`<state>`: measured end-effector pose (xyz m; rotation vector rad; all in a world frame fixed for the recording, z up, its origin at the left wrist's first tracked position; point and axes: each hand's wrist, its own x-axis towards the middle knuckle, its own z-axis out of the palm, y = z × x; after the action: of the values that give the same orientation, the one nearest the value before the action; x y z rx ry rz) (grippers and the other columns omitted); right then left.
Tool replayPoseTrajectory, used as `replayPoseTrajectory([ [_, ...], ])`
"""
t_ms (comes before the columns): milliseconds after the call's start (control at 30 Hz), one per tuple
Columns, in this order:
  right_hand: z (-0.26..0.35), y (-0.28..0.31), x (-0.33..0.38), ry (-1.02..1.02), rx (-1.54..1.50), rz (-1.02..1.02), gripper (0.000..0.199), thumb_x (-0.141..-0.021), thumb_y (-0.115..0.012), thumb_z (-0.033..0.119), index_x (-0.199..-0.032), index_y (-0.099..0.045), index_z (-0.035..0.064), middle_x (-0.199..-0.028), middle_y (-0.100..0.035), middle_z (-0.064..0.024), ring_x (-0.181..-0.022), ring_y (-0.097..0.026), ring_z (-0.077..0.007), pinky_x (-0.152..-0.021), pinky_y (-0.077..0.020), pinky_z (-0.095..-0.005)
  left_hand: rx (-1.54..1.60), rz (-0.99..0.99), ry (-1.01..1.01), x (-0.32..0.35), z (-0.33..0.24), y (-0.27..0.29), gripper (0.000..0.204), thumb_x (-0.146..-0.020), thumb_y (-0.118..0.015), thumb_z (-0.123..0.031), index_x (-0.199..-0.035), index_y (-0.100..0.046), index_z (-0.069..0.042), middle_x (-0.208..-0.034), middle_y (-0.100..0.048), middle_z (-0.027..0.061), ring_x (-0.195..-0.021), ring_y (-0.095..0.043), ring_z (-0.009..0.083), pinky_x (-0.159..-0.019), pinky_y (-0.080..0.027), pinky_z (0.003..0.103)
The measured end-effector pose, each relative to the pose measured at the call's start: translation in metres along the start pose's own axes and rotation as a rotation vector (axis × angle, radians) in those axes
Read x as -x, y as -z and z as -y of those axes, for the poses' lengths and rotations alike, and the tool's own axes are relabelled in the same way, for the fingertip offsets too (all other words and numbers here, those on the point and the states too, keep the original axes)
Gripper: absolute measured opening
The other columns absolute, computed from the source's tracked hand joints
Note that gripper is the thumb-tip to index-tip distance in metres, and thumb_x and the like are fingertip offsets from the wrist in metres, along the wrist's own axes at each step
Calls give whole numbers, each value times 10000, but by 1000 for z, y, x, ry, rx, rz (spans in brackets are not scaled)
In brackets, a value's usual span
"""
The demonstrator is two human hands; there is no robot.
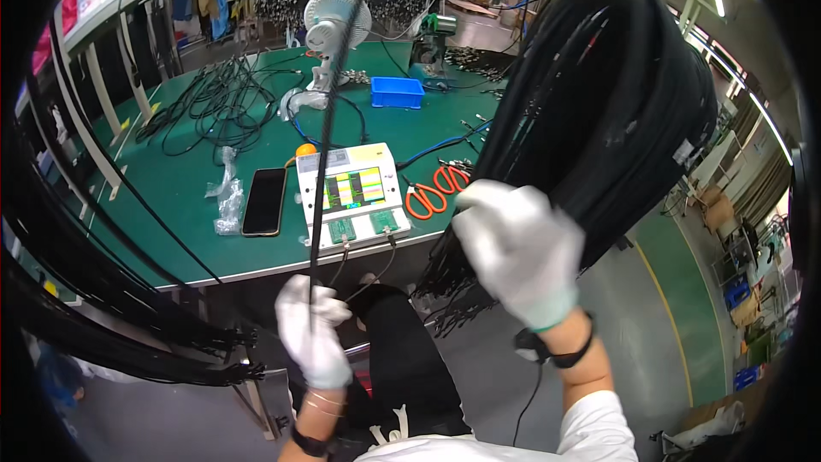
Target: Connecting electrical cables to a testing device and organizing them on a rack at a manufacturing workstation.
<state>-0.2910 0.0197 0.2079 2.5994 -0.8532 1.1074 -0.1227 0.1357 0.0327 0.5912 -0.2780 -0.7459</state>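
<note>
My left hand (312,334), in a white glove, is closed around a black cable (318,214) that runs straight up across the view. In front of it, at the table's near edge, stands a white tester (350,197) with a lit screen and two small green boards. Thin leads run from the boards down toward my left hand. My right hand (522,252), also gloved, is raised beside a thick hanging bundle of black cables (590,111). Motion smears its fingers, so I cannot make out whether it grips anything.
On the green table (180,205) lie a phone (265,202), orange-handled scissors (428,195), clear plastic wrap (229,205), a blue bin (397,92) and tangled cables (218,107). A white fan (335,21) stands behind. Another black cable bundle (103,316) hangs at left.
</note>
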Motion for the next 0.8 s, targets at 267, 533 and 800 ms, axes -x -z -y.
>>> replayPoseTrajectory([
  [267, -41, 117, -106, 274, 785, -693, 405, -854, -733, 116, -1254, -666, 105, -839, -646, -56, -725, -590, -99, -647, -480, -233, -413, 331, 16, -40, 9, -23, 411, -997, -524, -197, -1334, -487, 34, -1073, -620, 119, -878, -601, 152, -743, -508, 263],
  [533, 26, 90, -126, 162, 365, -677, 278, -836, -661, -14, -1112, -688, 4, -764, -578, -57, -658, -536, -127, -627, -427, -240, -703, 564, -368, -51, 60, -98, 458, -990, -447, -46, -1443, -421, 20, -1293, -631, 144, -1212, -599, 225, -1059, -425, 311],
  [800, -11, 92, -106, 182, 510, -501, 410, -879, -681, 46, -1283, -613, 39, -921, -671, -46, -769, -605, -126, -710, -511, -218, -728, 582, -41, -29, 66, -81, 347, -989, -446, -25, -1321, -535, 22, -1169, -668, 120, -1111, -641, 191, -1001, -459, 296],
])
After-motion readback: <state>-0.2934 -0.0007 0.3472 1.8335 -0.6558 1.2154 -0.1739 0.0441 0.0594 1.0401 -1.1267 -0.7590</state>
